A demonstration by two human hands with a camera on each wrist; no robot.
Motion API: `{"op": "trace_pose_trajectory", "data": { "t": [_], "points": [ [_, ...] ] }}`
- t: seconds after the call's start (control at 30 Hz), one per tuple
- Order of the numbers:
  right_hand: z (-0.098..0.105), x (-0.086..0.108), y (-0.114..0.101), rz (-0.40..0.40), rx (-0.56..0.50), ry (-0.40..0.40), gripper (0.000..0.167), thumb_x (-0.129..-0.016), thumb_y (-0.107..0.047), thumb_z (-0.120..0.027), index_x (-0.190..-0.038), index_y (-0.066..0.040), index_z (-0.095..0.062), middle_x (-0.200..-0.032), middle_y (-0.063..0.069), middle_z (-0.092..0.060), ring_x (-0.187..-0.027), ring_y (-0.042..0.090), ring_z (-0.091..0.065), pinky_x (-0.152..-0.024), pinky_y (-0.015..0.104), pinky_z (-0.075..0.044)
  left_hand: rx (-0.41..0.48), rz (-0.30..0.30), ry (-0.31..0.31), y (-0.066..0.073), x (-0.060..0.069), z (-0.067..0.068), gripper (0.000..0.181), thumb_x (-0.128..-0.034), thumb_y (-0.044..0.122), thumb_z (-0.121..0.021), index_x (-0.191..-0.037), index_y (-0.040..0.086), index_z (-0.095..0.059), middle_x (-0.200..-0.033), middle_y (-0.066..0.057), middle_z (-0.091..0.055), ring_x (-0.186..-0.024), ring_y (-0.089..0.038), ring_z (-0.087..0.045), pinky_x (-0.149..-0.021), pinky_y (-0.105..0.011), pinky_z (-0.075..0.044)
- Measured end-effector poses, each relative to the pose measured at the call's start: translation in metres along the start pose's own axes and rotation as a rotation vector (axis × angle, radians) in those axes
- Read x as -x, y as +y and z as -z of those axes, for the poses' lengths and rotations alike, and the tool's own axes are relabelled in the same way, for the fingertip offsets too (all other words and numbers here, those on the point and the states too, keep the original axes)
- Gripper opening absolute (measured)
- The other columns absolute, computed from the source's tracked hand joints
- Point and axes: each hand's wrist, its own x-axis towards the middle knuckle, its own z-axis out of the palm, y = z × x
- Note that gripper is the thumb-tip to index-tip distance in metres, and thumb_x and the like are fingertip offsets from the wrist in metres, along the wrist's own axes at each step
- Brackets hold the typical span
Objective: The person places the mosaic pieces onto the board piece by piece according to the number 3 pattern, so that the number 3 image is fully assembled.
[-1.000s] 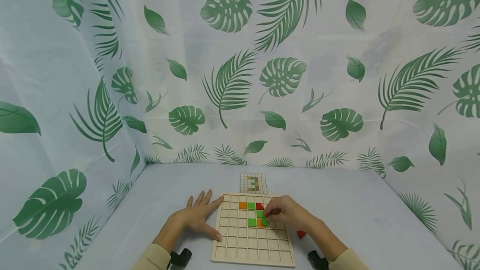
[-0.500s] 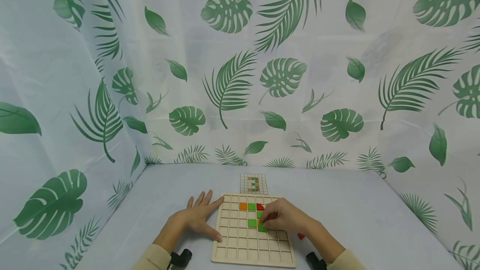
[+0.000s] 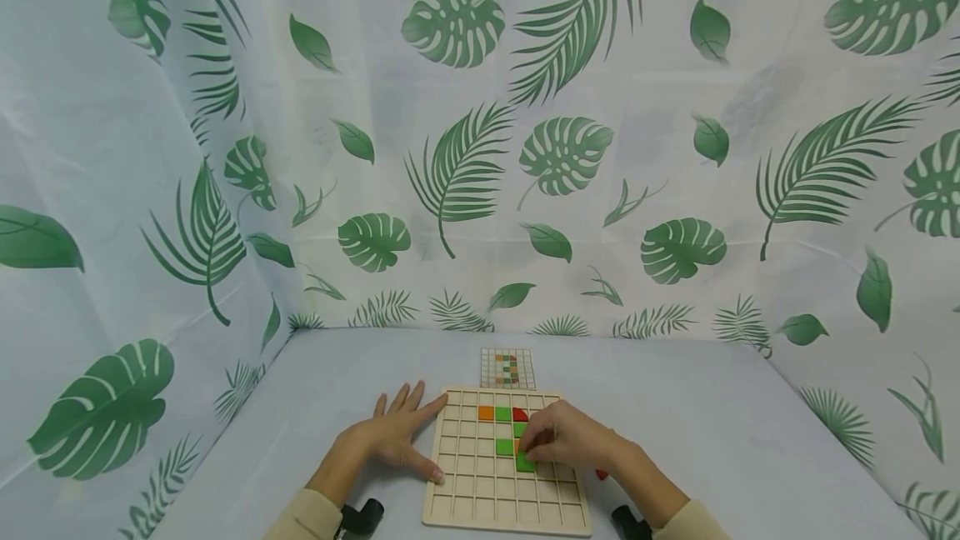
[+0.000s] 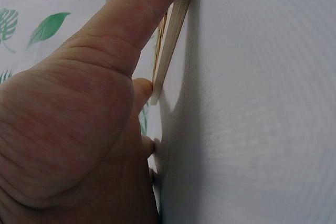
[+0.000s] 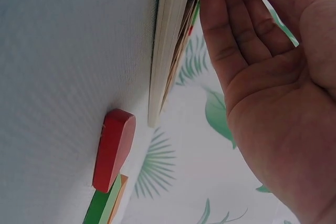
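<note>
My left hand (image 3: 393, 433) is spread flat at the left side of a wooden grid board (image 3: 472, 498), with the thumb and index finger touching its edge. Over the board, my right hand (image 3: 566, 437) pinches a green square tile (image 3: 524, 463) low against a grid cell; whether it is fully seated is hidden by the fingers. Farther up the grid lie an orange tile (image 3: 486, 413), a green tile (image 3: 503, 414) and a red tile with a curved edge (image 3: 520, 415). Another green tile (image 3: 504, 447) sits left of my right fingertips, beside a partly covered orange one.
Behind the board lies a small pattern card (image 3: 491, 367) printed with a coloured grid. Right of the board, on the table, are a loose red piece (image 5: 113, 150), a green piece (image 5: 102, 205) and an orange piece (image 5: 118, 198). Leaf-printed cloth (image 3: 480, 148) encloses the table.
My right hand has brought the green tile slightly toward the near side of the board and down to the grid. The left hand stays where it was.
</note>
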Motion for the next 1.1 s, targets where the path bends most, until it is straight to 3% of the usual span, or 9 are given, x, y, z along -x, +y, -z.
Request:
{"op": "trace_pose_trajectory", "data": {
  "t": [0.23, 0.57, 1.1],
  "points": [
    [-0.0013, -0.0006, 0.0004, -0.006, 0.015, -0.013, 0.01, -0.09, -0.006, -0.08, -0.096, -0.014, -0.082, -0.094, -0.003, -0.079, -0.079, 0.001, -0.068, -0.073, 0.02, -0.059, -0.003, -0.004, -0.005, 0.0004, 0.0004, -0.0005, 0.127, -0.063, 0.077, -0.084, -0.166, 0.031, -0.026, -0.175, -0.021, -0.006, -0.162, -0.046, -0.001, -0.124, -0.074, 0.0],
    [-0.0027, 0.0023, -0.0014, 0.003, -0.034, -0.026, 0.009, -0.088, -0.005, -0.081, -0.096, -0.01, -0.081, -0.095, 0.005, -0.079, -0.082, 0.008, -0.072, -0.072, 0.021, -0.06, 0.012, -0.02, -0.003, 0.0008, 0.001, 0.0004, 0.127, -0.0641, 0.077, -0.084, -0.166, 0.03, -0.026, -0.175, -0.021, -0.006, -0.161, -0.047, 0.0, -0.124, -0.075, 0.001],
    [-0.0025, 0.0021, 0.0014, -0.028, 0.044, -0.046, 0.017, -0.083, -0.01, -0.087, -0.099, -0.015, -0.083, -0.097, -0.003, -0.074, -0.08, 0.0, -0.066, -0.07, 0.02, -0.058, 0.011, -0.009, -0.019, 0.0008, 0.0004, 0.0011, 0.127, -0.0645, 0.077, -0.084, -0.167, 0.032, -0.024, -0.175, -0.02, -0.005, -0.162, -0.045, 0.001, -0.124, -0.074, 0.002]
  ]
}}
